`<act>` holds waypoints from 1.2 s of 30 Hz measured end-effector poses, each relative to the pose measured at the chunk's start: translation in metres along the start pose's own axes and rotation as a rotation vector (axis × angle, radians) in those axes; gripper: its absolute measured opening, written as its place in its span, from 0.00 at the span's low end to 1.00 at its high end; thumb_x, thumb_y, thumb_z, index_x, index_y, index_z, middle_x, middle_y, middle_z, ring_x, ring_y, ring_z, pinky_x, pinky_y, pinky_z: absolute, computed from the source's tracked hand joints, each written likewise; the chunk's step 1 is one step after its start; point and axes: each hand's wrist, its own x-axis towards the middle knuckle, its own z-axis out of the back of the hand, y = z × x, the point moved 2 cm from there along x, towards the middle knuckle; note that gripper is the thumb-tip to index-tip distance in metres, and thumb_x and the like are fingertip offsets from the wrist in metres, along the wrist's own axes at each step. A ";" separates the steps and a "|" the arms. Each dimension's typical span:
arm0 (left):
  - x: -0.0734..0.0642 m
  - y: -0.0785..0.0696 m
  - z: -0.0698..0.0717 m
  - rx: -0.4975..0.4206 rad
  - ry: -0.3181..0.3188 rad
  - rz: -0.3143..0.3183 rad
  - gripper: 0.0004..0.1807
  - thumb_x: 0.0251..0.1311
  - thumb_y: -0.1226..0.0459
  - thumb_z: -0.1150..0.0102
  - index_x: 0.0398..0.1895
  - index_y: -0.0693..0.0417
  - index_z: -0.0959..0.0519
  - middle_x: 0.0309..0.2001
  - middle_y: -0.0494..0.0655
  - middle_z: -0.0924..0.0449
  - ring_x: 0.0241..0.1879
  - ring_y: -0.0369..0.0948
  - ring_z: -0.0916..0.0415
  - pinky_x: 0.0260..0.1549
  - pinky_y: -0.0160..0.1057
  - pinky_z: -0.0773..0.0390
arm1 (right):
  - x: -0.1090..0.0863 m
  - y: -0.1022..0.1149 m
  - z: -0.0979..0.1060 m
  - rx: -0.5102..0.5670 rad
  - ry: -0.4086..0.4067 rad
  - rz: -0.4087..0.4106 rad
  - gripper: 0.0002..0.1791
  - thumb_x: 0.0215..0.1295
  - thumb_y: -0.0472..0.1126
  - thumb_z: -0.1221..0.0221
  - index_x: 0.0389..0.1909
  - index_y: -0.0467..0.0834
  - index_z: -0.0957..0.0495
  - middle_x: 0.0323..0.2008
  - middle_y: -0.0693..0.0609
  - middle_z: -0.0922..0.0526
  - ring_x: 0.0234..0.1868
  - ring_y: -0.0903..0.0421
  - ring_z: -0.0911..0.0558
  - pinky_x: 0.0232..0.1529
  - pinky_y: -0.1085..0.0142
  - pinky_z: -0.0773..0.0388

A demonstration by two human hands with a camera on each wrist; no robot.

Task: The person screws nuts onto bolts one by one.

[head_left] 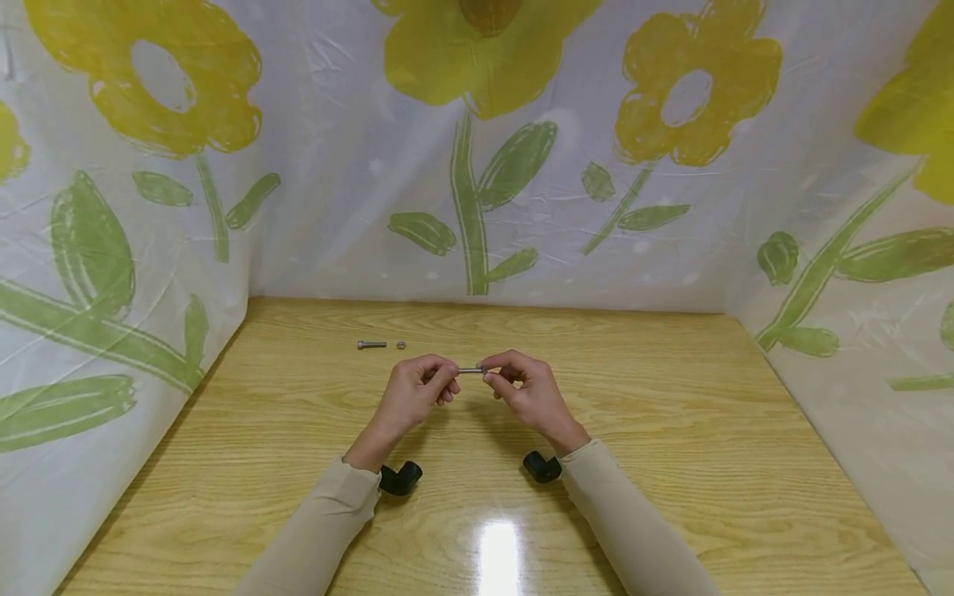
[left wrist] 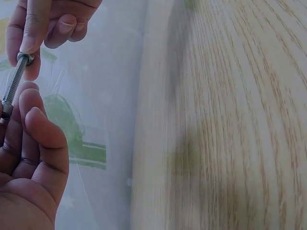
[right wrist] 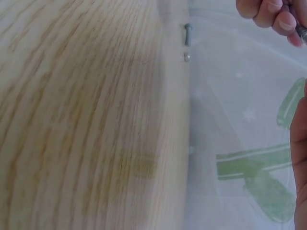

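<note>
Over the middle of the wooden table, a metal bolt with a threaded shank spans the gap between two hands. My left hand grips the bolt's head end between thumb and fingers. At the far end of the shank, my right hand pinches a small nut with thumb and forefinger. In the left wrist view the nut sits right at the tip of the threads, partly covered by the right fingers. The right wrist view catches only a bit of the bolt at its edge.
Behind the left hand, a second bolt lies on the table with a loose nut beside it. A flower-printed cloth encloses the table's back and sides. Black wrist devices stick out near both cuffs.
</note>
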 end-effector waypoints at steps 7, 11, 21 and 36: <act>0.001 -0.001 -0.001 0.000 0.016 0.013 0.11 0.70 0.67 0.50 0.37 0.66 0.20 0.27 0.61 0.20 0.28 0.63 0.23 0.28 0.55 0.20 | 0.000 0.002 0.000 -0.012 -0.007 -0.008 0.10 0.64 0.34 0.39 0.45 0.44 0.18 0.24 0.52 0.20 0.22 0.45 0.22 0.18 0.67 0.30; 0.001 -0.002 -0.001 0.010 0.021 -0.006 0.12 0.70 0.67 0.51 0.36 0.66 0.20 0.27 0.62 0.20 0.27 0.62 0.23 0.27 0.53 0.20 | 0.001 0.019 0.002 -0.011 -0.006 0.024 0.09 0.63 0.29 0.40 0.44 0.37 0.20 0.23 0.48 0.20 0.21 0.44 0.22 0.18 0.68 0.30; 0.001 0.003 -0.004 -0.026 -0.012 -0.017 0.06 0.66 0.69 0.44 0.38 0.65 0.21 0.31 0.61 0.19 0.24 0.36 0.25 0.23 0.33 0.24 | 0.003 0.039 0.004 0.000 0.014 -0.036 0.08 0.67 0.31 0.44 0.45 0.34 0.22 0.30 0.46 0.19 0.24 0.46 0.21 0.24 0.66 0.24; -0.001 0.002 -0.006 -0.101 -0.075 -0.125 0.09 0.63 0.74 0.43 0.42 0.75 0.23 0.33 0.68 0.22 0.27 0.38 0.25 0.28 0.42 0.22 | 0.002 0.015 -0.001 0.084 0.039 -0.054 0.12 0.67 0.29 0.44 0.50 0.35 0.26 0.36 0.38 0.20 0.26 0.41 0.22 0.26 0.64 0.23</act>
